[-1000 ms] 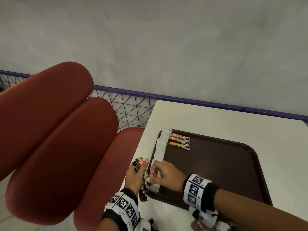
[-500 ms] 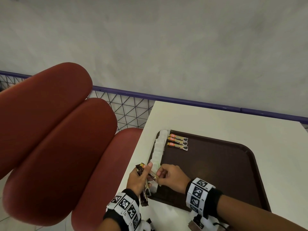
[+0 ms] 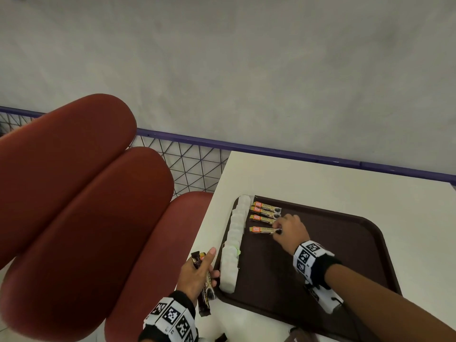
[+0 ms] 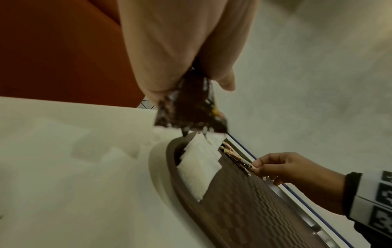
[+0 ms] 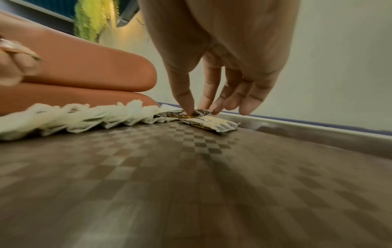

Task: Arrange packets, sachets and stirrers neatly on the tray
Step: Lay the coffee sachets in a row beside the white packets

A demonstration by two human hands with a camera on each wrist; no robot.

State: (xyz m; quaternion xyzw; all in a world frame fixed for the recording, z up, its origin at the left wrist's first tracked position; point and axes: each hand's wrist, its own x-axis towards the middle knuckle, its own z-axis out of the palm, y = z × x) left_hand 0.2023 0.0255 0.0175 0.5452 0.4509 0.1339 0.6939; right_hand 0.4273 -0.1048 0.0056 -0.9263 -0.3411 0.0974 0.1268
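Note:
A brown tray lies on the white table. White sachets run in a row along its left rim. Three coffee sticks lie side by side at the tray's far left corner. Just below them a fourth coffee stick rests on the tray, its right end pinched by my right hand, thumb on top. My left hand hovers beside the tray's left rim and grips a bundle of dark coffee sticks, also visible under the palm in the left wrist view.
Red padded seat cushions fill the left side, close to the table edge. A purple rail with wire mesh and a grey wall stand behind. Dark packets lie at the table's near edge. The tray's right half is bare.
My right hand took one coffee stick from the left hand's bundle and carried it to the tray's far left, below the three sticks. The left hand stayed in place.

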